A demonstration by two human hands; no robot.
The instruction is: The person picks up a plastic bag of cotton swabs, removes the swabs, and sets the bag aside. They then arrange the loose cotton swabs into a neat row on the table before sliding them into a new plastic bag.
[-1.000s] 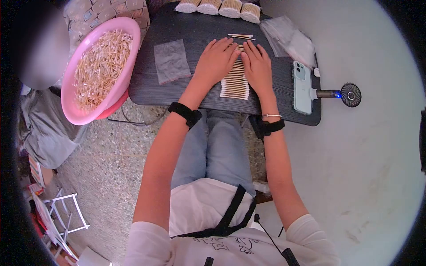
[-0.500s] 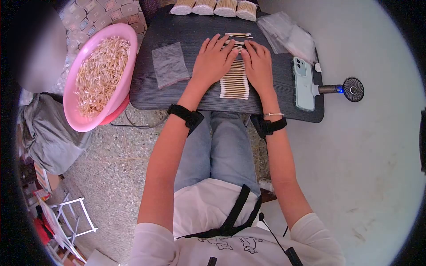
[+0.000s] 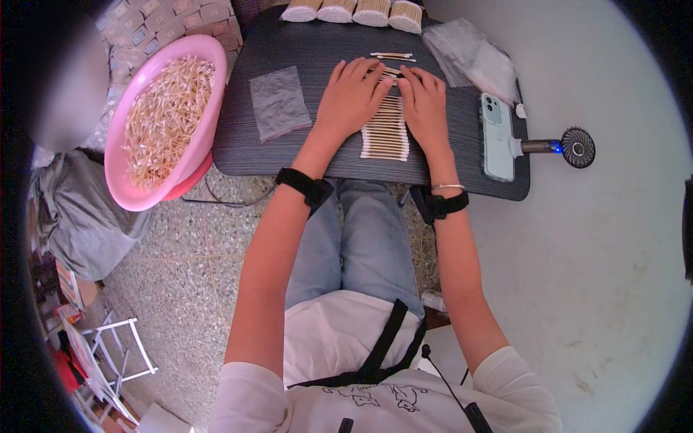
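A row of cotton swabs (image 3: 385, 133) lies side by side on the dark table (image 3: 336, 162), the sticks running crosswise. My left hand (image 3: 350, 97) rests palm down at the row's left side, its fingers stretched forward and the thumb at the swabs. On the right side my right hand (image 3: 426, 101) lies likewise, fingers extended and slightly apart, thumb toward the row. Between the hands a few swabs show only in part beneath the fingertips. Just beyond them lie a few loose swabs (image 3: 393, 55). Neither hand is wrapped round anything.
A pink basin (image 3: 115, 162) heaped with swabs stands left of the table. A clear plastic bag (image 3: 280, 105) lies left of my hands. Packed swab bundles (image 3: 372, 14) line the far edge, with more bags (image 3: 473, 61) beside them. A phone (image 3: 498, 151) and small fan (image 3: 576, 148) are right.
The whole view has shifted slightly. Both hands stay beside the swab row, with only small changes in the fingers; the loose swabs beyond stay in place.
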